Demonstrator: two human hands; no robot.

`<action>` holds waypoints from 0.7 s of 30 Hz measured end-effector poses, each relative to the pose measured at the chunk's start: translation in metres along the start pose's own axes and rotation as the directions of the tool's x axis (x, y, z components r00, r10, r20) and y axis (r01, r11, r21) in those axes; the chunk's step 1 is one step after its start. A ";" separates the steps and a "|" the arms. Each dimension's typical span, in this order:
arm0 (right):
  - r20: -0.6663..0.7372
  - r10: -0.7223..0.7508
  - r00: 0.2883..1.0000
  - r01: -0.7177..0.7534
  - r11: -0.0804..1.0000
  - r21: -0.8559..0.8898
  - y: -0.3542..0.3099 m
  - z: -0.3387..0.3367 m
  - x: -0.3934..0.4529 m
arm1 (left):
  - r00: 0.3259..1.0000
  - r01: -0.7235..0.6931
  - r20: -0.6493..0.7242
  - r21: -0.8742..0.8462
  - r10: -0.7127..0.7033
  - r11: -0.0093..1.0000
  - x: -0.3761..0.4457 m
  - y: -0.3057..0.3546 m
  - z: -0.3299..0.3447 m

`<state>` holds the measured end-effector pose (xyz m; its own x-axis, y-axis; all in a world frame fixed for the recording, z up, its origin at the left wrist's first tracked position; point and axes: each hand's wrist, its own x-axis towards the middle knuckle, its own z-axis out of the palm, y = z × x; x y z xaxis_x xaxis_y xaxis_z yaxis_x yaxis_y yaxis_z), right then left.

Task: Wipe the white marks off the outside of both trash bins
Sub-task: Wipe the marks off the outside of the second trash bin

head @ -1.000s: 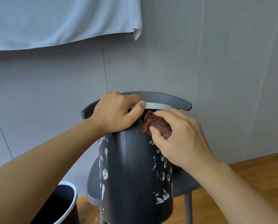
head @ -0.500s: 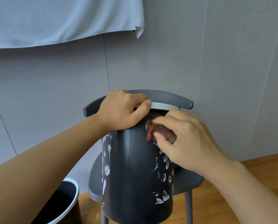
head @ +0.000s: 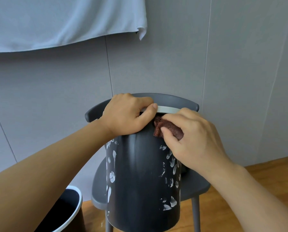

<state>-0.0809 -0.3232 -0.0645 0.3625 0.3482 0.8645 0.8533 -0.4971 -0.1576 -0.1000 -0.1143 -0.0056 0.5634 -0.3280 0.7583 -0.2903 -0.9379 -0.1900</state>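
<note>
Two hands work on a dark trash bin (head: pixel 139 181) standing on a grey chair (head: pixel 196 188) at frame centre. Our left hand (head: pixel 126 114) curls over the white rim at 11 o'clock, steadying it; our right hand's (head: pixel 193 141) fingers (head: pixel 168 136) pinch a reddish cloth (head: pixel 165 127) against the upper wall. White marks (head: pixel 172 164) remain at 3 and 9 o'clock, so we should press firmly and stroke downward. Its inside is hidden. A second bin (head: pixel 69 203) at 7 o'clock looks dark inside.

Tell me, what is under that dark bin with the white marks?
A grey plastic chair: the dark cylindrical trash bin stands on its seat, with the curved backrest behind the rim. The bin hides most of the seat, so whether anything lies beneath it cannot be seen.
</note>
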 end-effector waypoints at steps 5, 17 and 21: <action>0.149 -0.054 0.987 0.047 0.998 0.045 0.009 -0.004 0.001 | 1.000 0.006 -0.004 0.008 -0.006 1.000 -0.001 -0.001 0.000; 0.213 -0.117 0.970 0.092 0.988 0.126 0.007 0.018 -0.039 | 0.997 0.077 0.013 0.003 -0.077 0.997 0.002 -0.010 0.002; -0.022 0.043 0.999 -0.040 0.992 0.117 0.010 0.019 -0.028 | 1.000 0.029 0.010 0.024 -0.029 0.999 0.004 -0.002 0.004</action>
<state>-0.0756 -0.3225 -0.0998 0.3902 0.3090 0.8673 0.8762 -0.4140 -0.2467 -0.0936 -0.1144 -0.0046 0.5792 -0.3019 0.7572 -0.2555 -0.9493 -0.1831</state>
